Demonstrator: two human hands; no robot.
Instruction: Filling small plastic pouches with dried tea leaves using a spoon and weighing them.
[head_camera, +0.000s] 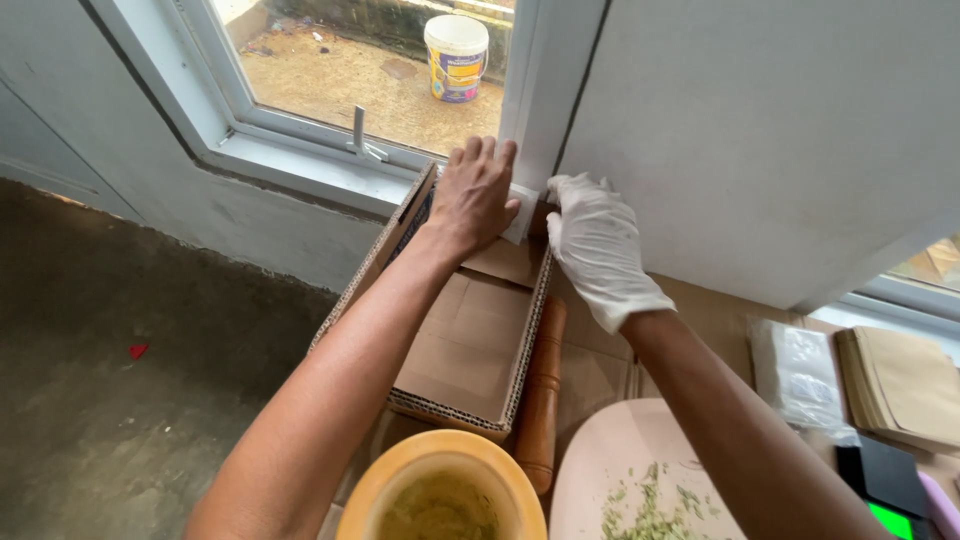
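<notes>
My bare left hand (473, 195) reaches into the far end of an open cardboard box (470, 350), fingers spread flat against a white piece (521, 210) at the box's back corner by the window frame. My right hand (597, 248), in a white glove, rests curled on the box's far right corner, touching the same white piece. Whether either hand grips it is hidden. The box stands empty inside, with its brown flaps folded down.
A wooden pestle (541, 395) lies along the box's right side. A yellow bowl (440, 490) of greenish powder and a pale board (620, 470) with chopped herbs sit nearest me. Clear bags (797, 372), brown envelopes (905, 385) and a scale (890, 490) are at right. A white bucket (456, 55) stands outside the window.
</notes>
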